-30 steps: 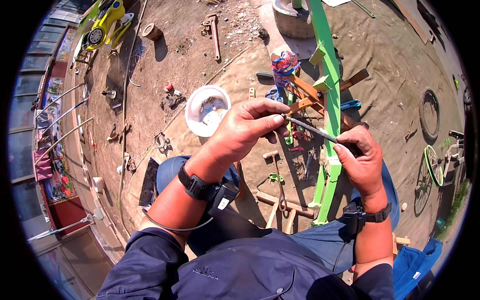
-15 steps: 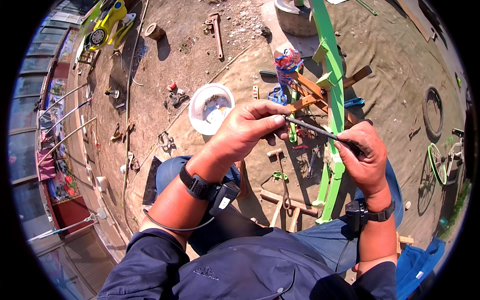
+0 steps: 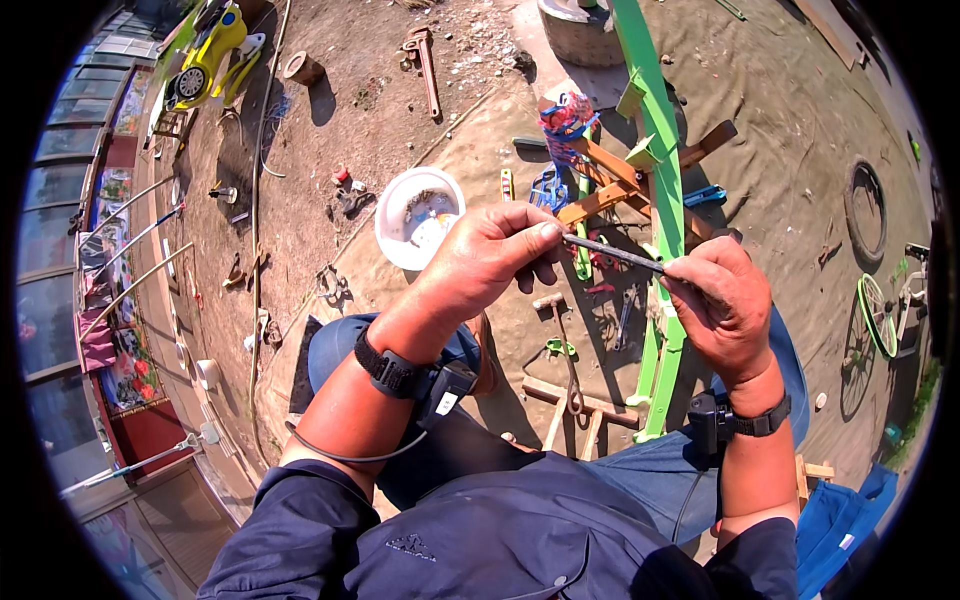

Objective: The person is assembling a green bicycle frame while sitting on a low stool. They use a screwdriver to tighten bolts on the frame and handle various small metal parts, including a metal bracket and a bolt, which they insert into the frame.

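A thin dark rod [image 3: 615, 252] is stretched between my two hands, sloping slightly down to the right above the ground. Pinched at its left end, it meets the thumb and fingers of my left hand [image 3: 490, 248]. The fingers of my right hand [image 3: 725, 310] close on the other end and hide its tip. Just beyond my left hand stands a white basin [image 3: 390, 222] with dark and pale bits inside. A bright green metal beam [image 3: 657, 140] runs behind the rod, close to my right hand. Below the rod, a hammer [image 3: 556, 318] lies on the ground cloth.
Past my hands are a crossed wooden stand [image 3: 602, 203] and a round stump-like block [image 3: 585, 40]. A large pipe wrench [image 3: 427, 75] lies on bare soil. At right rest a tyre [image 3: 853, 225] and a green-rimmed wheel [image 3: 866, 310]; at far left stands a yellow machine [image 3: 210, 60].
Both hands have shifted slightly left with the rod between them. My right hand has turned a little, its fingers bending further round the rod's end.
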A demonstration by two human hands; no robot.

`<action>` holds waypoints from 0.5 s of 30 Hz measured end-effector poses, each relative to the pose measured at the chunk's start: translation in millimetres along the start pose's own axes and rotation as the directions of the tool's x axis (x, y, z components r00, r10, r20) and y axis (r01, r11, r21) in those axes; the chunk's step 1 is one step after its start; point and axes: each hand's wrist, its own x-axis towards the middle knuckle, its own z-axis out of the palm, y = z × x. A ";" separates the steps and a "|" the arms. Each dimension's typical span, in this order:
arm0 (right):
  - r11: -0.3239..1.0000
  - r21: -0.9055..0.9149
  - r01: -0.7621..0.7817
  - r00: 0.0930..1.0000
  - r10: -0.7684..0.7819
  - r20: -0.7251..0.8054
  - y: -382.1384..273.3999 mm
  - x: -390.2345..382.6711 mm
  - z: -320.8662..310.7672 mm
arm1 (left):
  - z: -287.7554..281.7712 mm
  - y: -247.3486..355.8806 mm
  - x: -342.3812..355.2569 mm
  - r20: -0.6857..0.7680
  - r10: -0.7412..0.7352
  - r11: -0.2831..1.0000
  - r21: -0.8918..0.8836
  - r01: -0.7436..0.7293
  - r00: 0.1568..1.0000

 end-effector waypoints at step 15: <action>0.968 0.093 -0.235 0.970 0.228 0.084 -3.0 -0.3 2.7 | 0.4 -3.9 -1.4 -0.014 0.193 0.980 0.043 -0.192 0.981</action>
